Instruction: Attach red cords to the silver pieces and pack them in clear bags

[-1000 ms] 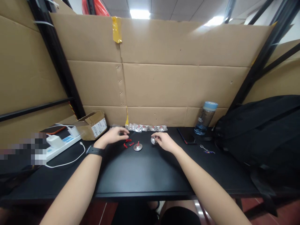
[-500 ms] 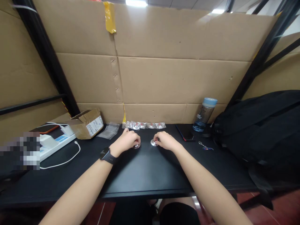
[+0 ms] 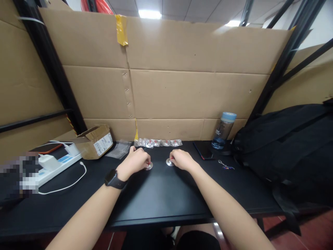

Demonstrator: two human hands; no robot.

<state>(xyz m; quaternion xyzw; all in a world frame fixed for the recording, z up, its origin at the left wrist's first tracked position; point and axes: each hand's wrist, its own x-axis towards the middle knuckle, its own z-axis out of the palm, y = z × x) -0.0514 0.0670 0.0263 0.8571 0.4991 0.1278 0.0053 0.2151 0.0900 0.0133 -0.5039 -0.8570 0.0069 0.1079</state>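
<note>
My left hand [image 3: 136, 161], with a dark watch [image 3: 116, 178] on its wrist, pinches the red middle of a clear, shiny suction cup [image 3: 149, 166] low over the black table. Another such suction cup [image 3: 169, 162] sits to its right, its red part gripped between the fingertips of my right hand [image 3: 182, 159]. Both cups look flat against the tabletop, a short gap apart; whether they stick to it I cannot tell. Behind my hands lies a row of several similar red-centred cups in clear wrappers [image 3: 166, 142], along the cardboard wall.
On the left are an open cardboard box [image 3: 97, 142], clear plastic bags [image 3: 119, 149], a power strip [image 3: 61, 166] and a white cable [image 3: 75, 185]. To the right are a phone [image 3: 204, 151], a water bottle [image 3: 223, 130], a keychain [image 3: 227, 166] and a black backpack [image 3: 288, 152].
My view has tilted up slightly. My left hand has shifted a little toward the left and nearer, with more of its suction cup showing. My right hand keeps its pinch on the other cup.
</note>
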